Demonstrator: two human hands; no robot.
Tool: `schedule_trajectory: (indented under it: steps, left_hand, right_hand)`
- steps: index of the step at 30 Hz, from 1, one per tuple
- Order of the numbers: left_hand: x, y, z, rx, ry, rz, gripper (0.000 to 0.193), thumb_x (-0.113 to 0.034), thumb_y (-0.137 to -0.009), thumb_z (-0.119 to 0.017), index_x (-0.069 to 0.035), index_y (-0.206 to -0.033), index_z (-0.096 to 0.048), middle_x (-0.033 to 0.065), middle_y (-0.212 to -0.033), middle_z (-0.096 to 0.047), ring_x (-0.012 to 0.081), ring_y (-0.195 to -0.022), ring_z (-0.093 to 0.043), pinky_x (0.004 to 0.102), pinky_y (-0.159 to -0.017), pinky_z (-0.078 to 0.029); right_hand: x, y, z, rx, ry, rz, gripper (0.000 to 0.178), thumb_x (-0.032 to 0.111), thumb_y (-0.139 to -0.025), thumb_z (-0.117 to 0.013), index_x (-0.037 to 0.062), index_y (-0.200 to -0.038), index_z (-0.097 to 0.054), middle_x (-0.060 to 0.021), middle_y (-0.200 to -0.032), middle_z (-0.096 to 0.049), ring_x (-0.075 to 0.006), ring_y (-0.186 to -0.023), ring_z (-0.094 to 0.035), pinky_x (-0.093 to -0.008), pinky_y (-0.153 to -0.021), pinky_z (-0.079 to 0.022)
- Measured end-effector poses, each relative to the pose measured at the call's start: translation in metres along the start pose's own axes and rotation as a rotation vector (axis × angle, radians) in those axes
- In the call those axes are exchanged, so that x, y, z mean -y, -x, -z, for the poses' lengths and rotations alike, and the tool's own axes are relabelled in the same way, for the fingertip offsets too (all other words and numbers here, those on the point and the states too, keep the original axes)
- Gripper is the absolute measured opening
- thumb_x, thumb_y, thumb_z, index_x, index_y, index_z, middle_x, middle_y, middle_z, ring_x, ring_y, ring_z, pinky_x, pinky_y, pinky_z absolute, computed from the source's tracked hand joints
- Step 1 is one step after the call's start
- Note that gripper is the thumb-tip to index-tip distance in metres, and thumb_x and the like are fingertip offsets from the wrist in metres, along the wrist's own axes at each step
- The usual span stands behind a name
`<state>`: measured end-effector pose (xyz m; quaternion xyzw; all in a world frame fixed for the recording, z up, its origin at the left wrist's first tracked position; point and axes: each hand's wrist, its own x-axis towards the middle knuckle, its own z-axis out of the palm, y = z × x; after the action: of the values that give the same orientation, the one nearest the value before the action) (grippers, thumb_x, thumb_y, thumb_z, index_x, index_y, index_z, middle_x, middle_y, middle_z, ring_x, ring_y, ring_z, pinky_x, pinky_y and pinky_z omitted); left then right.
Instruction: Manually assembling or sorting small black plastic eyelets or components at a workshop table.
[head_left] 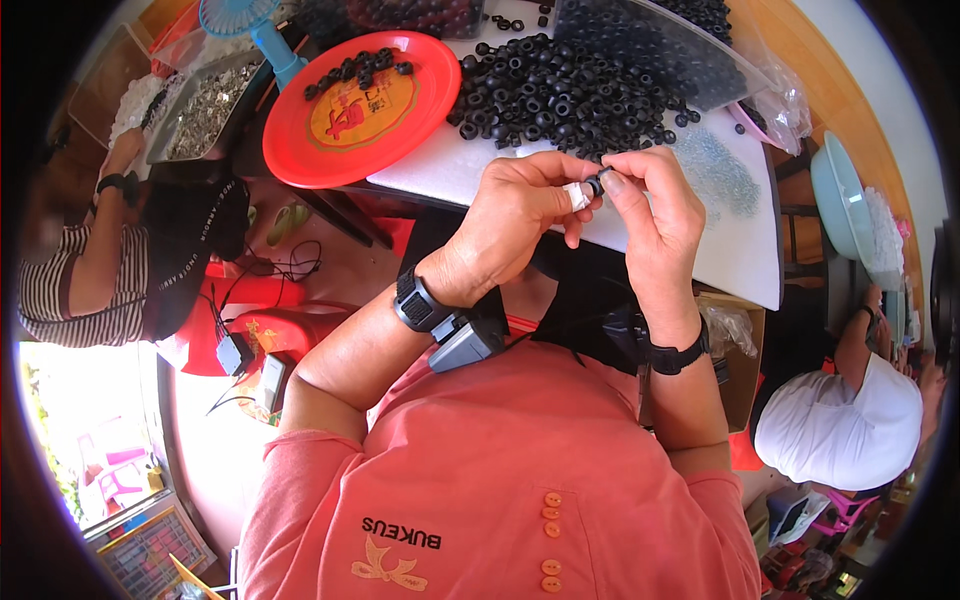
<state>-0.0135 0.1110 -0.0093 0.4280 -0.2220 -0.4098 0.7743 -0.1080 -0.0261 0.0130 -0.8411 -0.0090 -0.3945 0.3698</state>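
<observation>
My left hand (515,215) and my right hand (655,205) meet just above the near edge of the white table (440,165). Between their fingertips they pinch one small black ring (593,184); a white wrap covers a left fingertip. Both wrists wear black bands. A big heap of black rubber rings (560,95) lies on the table just beyond my hands. Left of it a red round plate (330,145) holds a few more black rings (360,68). A patch of tiny clear pieces (715,170) lies to the right of my hands.
A clear plastic bag of black rings (640,45) sits at the back right. A blue fan (250,25) and a grey tray of small metal parts (205,105) stand at the back left. One person sits at the left (90,270), another at the right (840,420). A pale green basin (845,200) stands at right.
</observation>
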Motion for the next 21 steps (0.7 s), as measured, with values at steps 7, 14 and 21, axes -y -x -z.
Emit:
schedule_trajectory:
  steps: [7,14,21]
  left_hand:
    - [0.001,0.0027,0.004,-0.004,0.03,0.004,0.02,-0.002,-0.097,-0.062,0.005,-0.115,-0.065,0.0131,-0.096,-0.07,0.0165,-0.075,-0.064,0.0283,-0.063,-0.053]
    - [0.0013,0.0007,0.0018,-0.031,0.075,-0.003,0.019,-0.003,-0.098,-0.061,0.004,-0.115,-0.064,0.0138,-0.096,-0.07,0.0174,-0.077,-0.065,0.029,-0.063,-0.054]
    - [0.0039,0.0003,0.0032,-0.035,0.098,-0.021,0.018,-0.003,-0.098,-0.061,0.004,-0.114,-0.064,0.0136,-0.095,-0.069,0.0177,-0.08,-0.066,0.0292,-0.063,-0.053]
  right_hand:
    - [-0.0028,-0.0002,0.0025,0.001,-0.12,-0.124,0.008,0.002,-0.093,-0.067,-0.003,-0.099,-0.068,-0.0028,-0.088,-0.061,-0.0099,-0.08,-0.057,-0.0228,-0.073,-0.045]
    - [-0.0015,-0.0017,-0.0007,0.016,-0.144,-0.122,0.009,0.003,-0.094,-0.066,-0.0032,-0.1,-0.068,-0.0017,-0.088,-0.06,-0.0088,-0.081,-0.056,-0.022,-0.073,-0.044]
    - [-0.0005,0.0007,-0.0042,0.036,-0.151,-0.151,0.009,0.004,-0.095,-0.065,-0.0034,-0.1,-0.068,-0.0021,-0.088,-0.061,-0.0087,-0.082,-0.056,-0.0221,-0.073,-0.044]
